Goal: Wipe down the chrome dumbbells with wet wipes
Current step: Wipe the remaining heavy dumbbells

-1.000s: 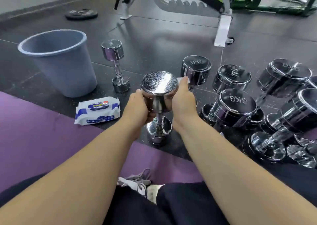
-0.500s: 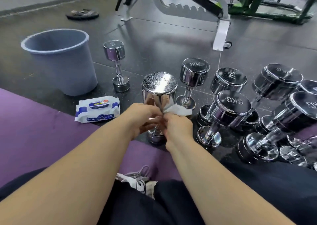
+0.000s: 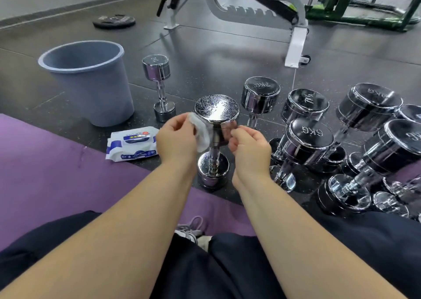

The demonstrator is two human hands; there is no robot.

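Purple mat (image 3: 45,173) fills the 8 o'clock side, and the person sits on it. A grey-blue bucket (image 3: 95,93) stands on the dark rubber floor (image 3: 216,59) at 10 o'clock. Just below it lies a pack of wet wipes (image 3: 133,147), and a small upright dumbbell (image 3: 159,86) stands beside the bucket.

At centre the left hand (image 3: 177,136) pinches a white wipe (image 3: 201,132) in curled fingers and holds it against the left flank of the centre dumbbell (image 3: 216,109). That dumbbell stands on end at the mat's edge, and its top face is streaked with wet. The right hand (image 3: 250,148) is at the head's 3 o'clock side with its fingers curled. I cannot tell whether they grip the head, pinch the wipe's far end or hold nothing.

The step in hand looks like wiping the upper head's side wall. The next move likely calls for drawing the wipe round the head, then down the knurled grip to the lower head, steadying the weight so it does not topple.

From 1 to 4 o'clock a cluster of chrome dumbbells (image 3: 305,139) leans together, marked 6KG and 7KG. They are probably waiting their turn. At 12 o'clock, far back, are a weight plate (image 3: 114,21), a white machine frame (image 3: 296,41) and a green rack (image 3: 341,13).
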